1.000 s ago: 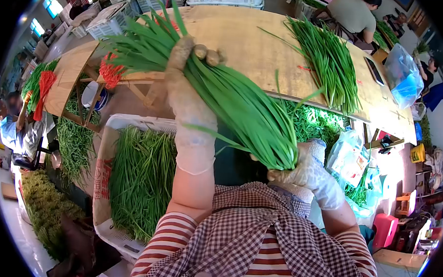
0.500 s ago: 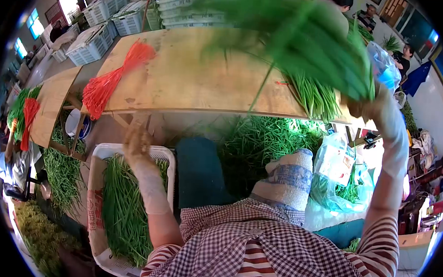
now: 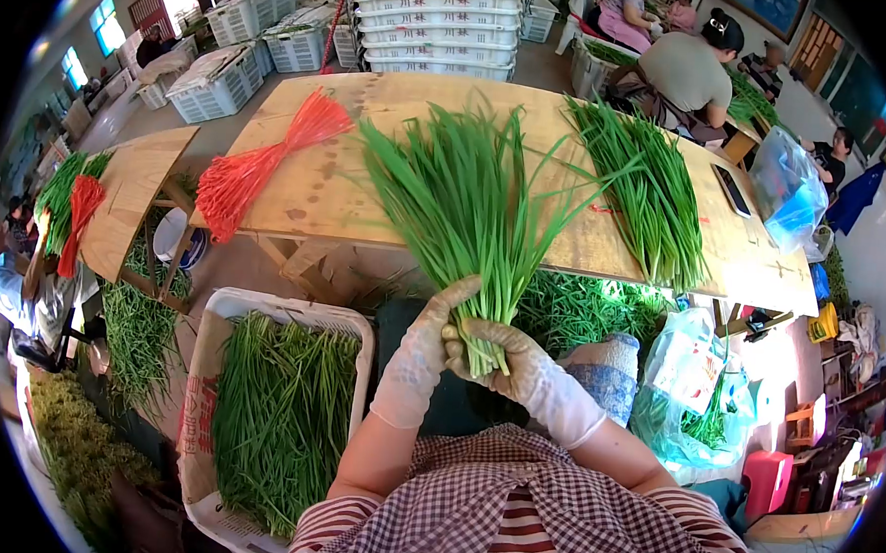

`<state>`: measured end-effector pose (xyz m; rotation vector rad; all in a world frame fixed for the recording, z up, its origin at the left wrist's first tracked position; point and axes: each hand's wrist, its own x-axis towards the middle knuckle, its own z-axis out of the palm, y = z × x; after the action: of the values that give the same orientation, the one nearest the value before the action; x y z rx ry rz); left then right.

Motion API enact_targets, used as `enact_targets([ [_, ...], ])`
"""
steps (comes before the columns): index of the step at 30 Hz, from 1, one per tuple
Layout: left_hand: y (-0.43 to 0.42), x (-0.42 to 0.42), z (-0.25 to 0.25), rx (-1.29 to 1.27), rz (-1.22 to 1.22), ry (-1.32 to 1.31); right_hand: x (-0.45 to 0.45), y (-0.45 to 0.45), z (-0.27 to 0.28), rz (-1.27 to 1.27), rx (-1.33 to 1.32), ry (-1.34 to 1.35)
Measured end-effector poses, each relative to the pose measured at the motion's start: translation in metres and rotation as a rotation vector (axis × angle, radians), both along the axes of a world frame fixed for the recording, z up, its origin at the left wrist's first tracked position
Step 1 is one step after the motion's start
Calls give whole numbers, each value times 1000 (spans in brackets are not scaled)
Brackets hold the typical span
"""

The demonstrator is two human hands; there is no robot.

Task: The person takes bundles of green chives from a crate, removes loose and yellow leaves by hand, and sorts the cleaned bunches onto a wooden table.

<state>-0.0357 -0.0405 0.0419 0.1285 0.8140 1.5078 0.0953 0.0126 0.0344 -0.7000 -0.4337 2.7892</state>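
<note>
A loose bunch of garlic chives (image 3: 472, 203) stands fanned out in front of my chest, leaf tips away from me and pale stem ends close. My left hand (image 3: 432, 334), in a stained glove, wraps the stems from the left. From the right, my right hand (image 3: 511, 360), gloved too, closes round the same stems near their cut ends. The leaves reach over the wooden table (image 3: 297, 194). A second pile of chives (image 3: 648, 192) lies on the table to the right. Red ties (image 3: 268, 167) lie spread in a bundle on the left.
A white basket (image 3: 366, 348) full of chives stands at my left. Loose greens (image 3: 592, 302) cover the floor under the table, beside a plastic bag (image 3: 678, 379). A phone (image 3: 731, 190) lies at the table's right. Stacked crates (image 3: 436, 26) and a seated person (image 3: 679, 74) are beyond.
My right hand has brought the chives from the upper right to the front of my chest. My left hand has come from above the basket and now grips the stems too.
</note>
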Motion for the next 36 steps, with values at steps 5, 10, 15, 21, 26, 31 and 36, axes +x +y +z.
enact_targets([
  [5, 13, 9, -33, 82, 104, 68, 25, -1, 3, -119, 506, -333],
  [10, 0, 16, -50, 148, -78, 138, 40, 4, -35, -47, 616, -302],
  [15, -2, 9, -58, 365, -173, -215, 64, 20, -17, -26, 272, 8],
  [21, 15, 36, -33, 455, -157, -274, 70, 15, -21, 31, 396, 2],
  [26, 20, 36, -40, 363, -99, -233, 83, 26, 6, -89, 1267, -683],
  [31, 18, 42, -34, 302, -53, -192, 79, 14, 17, -310, 1698, -713],
  [36, 21, 50, -34, 237, -27, -151, 69, 17, -7, -213, 1597, -750],
])
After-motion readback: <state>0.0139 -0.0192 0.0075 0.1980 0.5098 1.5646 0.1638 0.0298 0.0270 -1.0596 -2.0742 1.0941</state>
